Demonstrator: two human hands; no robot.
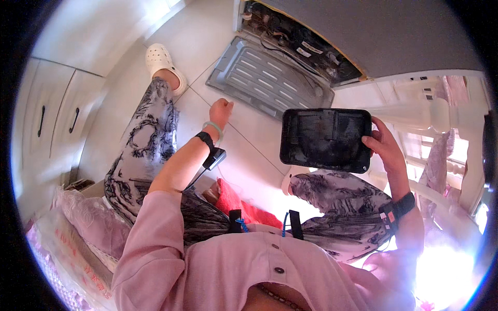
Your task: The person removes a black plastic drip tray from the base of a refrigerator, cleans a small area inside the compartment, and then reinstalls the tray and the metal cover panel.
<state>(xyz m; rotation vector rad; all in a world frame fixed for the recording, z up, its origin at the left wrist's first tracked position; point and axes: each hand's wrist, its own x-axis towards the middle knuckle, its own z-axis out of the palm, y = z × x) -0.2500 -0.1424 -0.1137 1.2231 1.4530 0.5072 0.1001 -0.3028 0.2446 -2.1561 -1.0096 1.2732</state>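
Observation:
A shallow black plastic tray (326, 140) with rounded corners is in my right hand (384, 144). My thumb lies over its right rim and the fingers go behind it. The tray is tilted toward me, its inside smeared with pale marks. To its left, my left hand (221, 112) is closed in a fist above the floor tiles, with nothing showing in it. Beyond both hands a grey slotted panel (270, 78) lies on the floor. It rests before the open bottom compartment (306, 44) of a large grey appliance, where wires and dark parts show.
White cabinets (57, 114) with dark handles stand at the left. On the right is white turned-leg furniture (420, 116). Red cloth (238, 205) lies between my legs. My foot in a cream clog (162, 62) is at the far left. Pink fabric and a plastic bag (72, 249) are at the lower left.

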